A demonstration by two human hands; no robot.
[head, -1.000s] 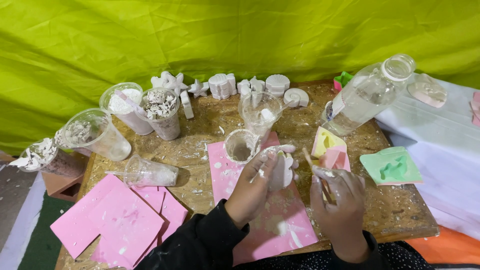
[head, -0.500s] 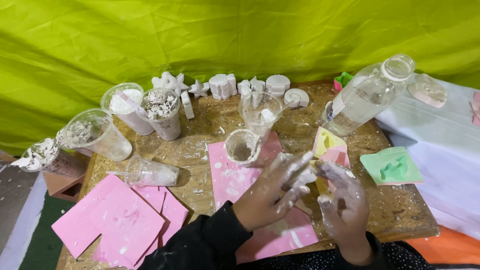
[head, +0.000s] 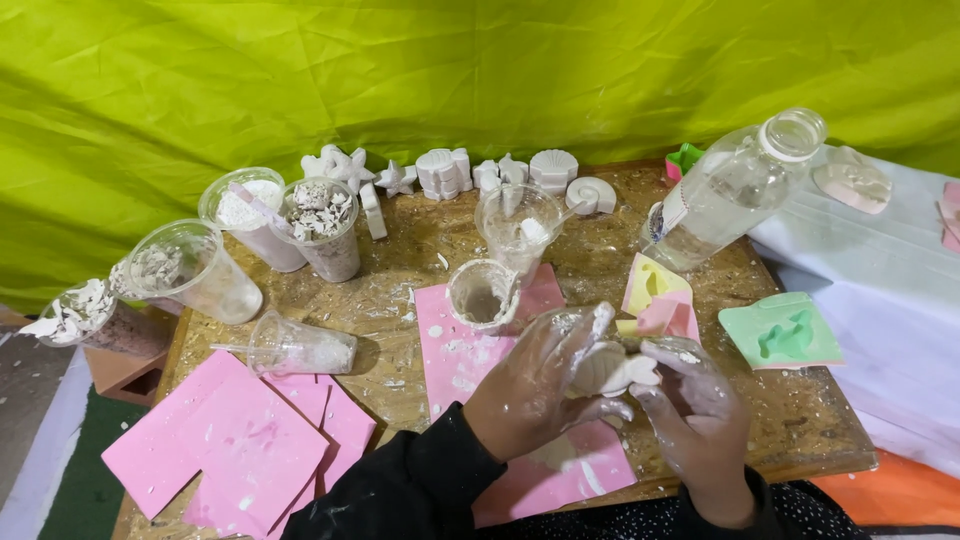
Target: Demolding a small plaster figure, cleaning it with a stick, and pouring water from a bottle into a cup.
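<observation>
Green cloth is hanging behind a chipboard table (head: 420,240) dusted with white powder. Both hands are meeting over the near edge: the left hand (head: 535,385) is closing its fingers around a white shell-shaped casting (head: 610,368), while the right hand (head: 700,410) is touching its end. Finished castings (head: 445,172) are already standing in a row at the back; pink mould (head: 668,318), yellow mould (head: 652,282) and green mould (head: 780,333) are lying unfilled. A clear bottle (head: 730,190) is carrying a small white label low on its side.

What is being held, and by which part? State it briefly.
A white plaster cast, shell-like in shape, is held between both hands: the left hand wraps its left side and top, and the right hand supports its right end.
</observation>
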